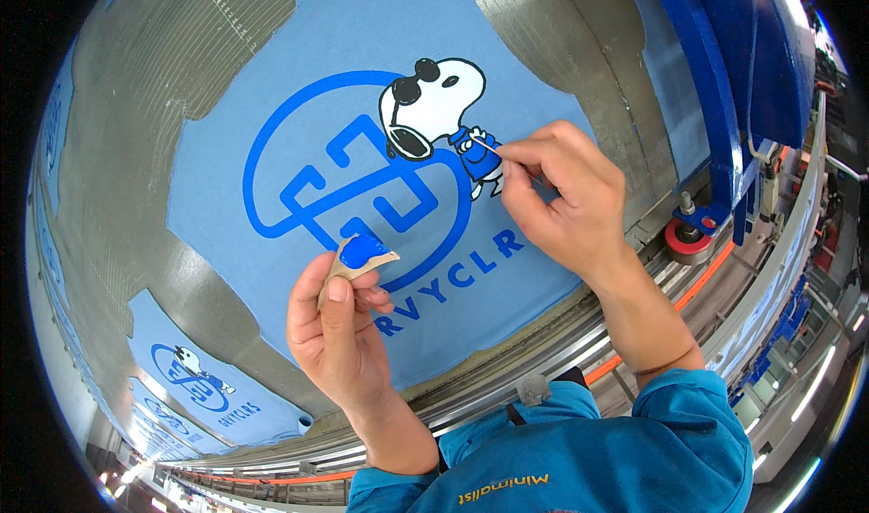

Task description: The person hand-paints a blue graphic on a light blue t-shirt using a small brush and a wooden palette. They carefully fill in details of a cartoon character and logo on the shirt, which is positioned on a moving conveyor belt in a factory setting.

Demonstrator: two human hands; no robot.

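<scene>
A light blue cut fabric panel (231, 160) lies flat on the grey printing table, bearing a darker blue round emblem, lettering and a white cartoon dog (463, 92) in black sunglasses. My right hand (570, 191) pinches a thin pale stick (486, 143), its tip at the blue clothing on the dog's body. Held between the thumb and fingers of my left hand (339, 332) is a torn piece of tan cardboard (348, 273) with a blob of wet-looking blue paint (362, 250) on it. That hand is over the lower part of the emblem and hides some of the lettering.
Several more printed light blue panels (262, 422) lie along the table to the left. At the right stands a blue metal machine frame (724, 87) with a red-rimmed roller (688, 239). Metal and orange rails (605, 368) run along the table's near edge.
</scene>
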